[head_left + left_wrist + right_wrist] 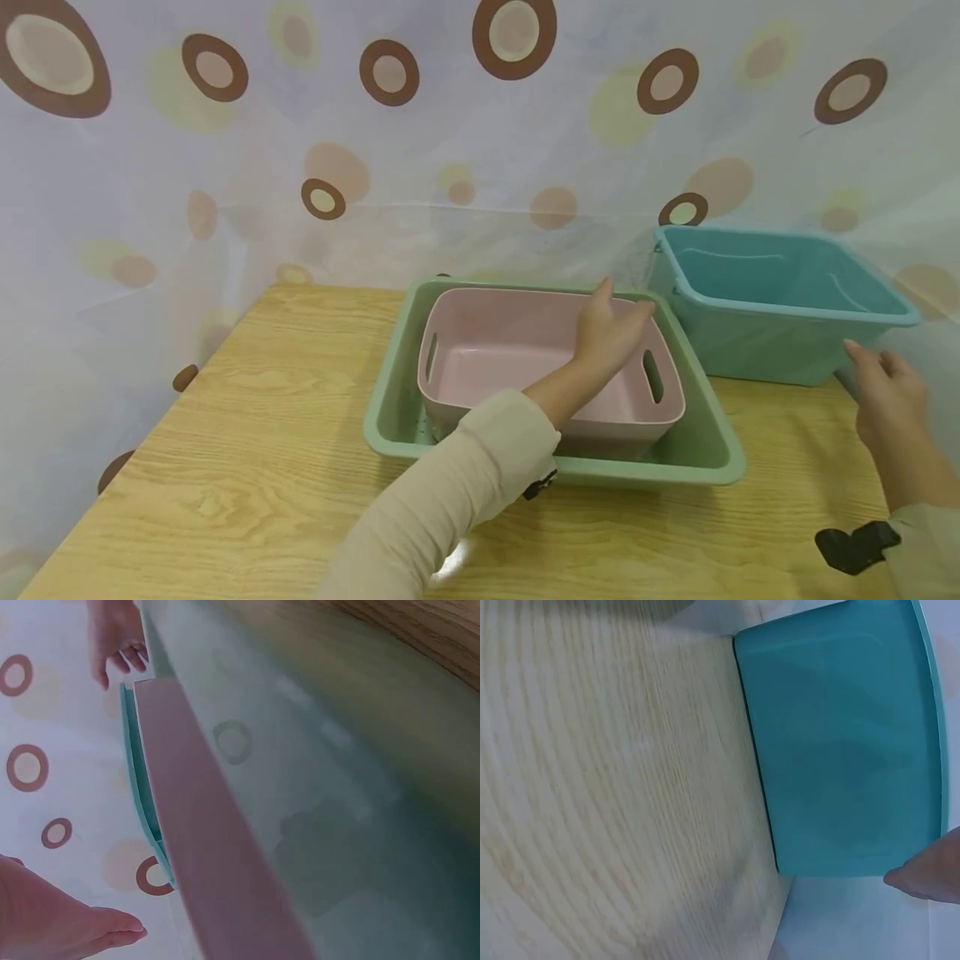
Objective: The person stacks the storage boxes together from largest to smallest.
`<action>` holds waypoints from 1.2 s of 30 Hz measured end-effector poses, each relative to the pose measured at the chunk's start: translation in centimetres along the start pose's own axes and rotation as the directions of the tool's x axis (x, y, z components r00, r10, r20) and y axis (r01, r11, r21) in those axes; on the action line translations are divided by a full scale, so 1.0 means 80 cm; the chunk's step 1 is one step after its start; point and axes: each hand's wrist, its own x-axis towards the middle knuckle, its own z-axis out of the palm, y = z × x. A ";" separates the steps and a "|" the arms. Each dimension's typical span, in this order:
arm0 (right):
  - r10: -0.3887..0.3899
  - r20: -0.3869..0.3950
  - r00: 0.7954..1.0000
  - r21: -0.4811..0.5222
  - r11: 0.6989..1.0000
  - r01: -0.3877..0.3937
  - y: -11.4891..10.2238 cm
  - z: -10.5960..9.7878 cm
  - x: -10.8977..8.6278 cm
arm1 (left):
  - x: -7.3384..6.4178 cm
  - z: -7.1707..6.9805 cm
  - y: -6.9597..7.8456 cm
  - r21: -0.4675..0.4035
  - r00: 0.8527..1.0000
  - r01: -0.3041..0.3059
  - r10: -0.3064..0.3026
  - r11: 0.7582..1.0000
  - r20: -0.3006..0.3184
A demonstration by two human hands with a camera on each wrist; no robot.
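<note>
A pink basket (502, 321) with slotted handles sits inside a green basin (645, 473) on the table. Above the basket's right half hovers my left hand (607, 333), its fingers extended and holding nothing. The left wrist view shows that hand (60, 915) apart from the pink wall (202, 817). To the right stands a light blue bin (765, 346), upright, behind the basin's right side. Close to its front right corner is my right hand (888, 396), fingers loosely bent around nothing. Whether a fingertip touches the bin (840, 750) I cannot tell.
The wood-grain table (225, 467) extends left and in front of the basin. Behind it hangs a white sheet (450, 142) with brown, pink and yellow circles, close to the basin's and bin's back edges. My left sleeve (450, 492) crosses over the basin's front rim.
</note>
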 end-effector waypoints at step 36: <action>-0.015 0.040 0.999 0.068 0.998 0.013 -0.017 0.015 0.047 | 0.019 0.049 0.023 -0.009 0.998 0.044 -0.044 0.999 -0.046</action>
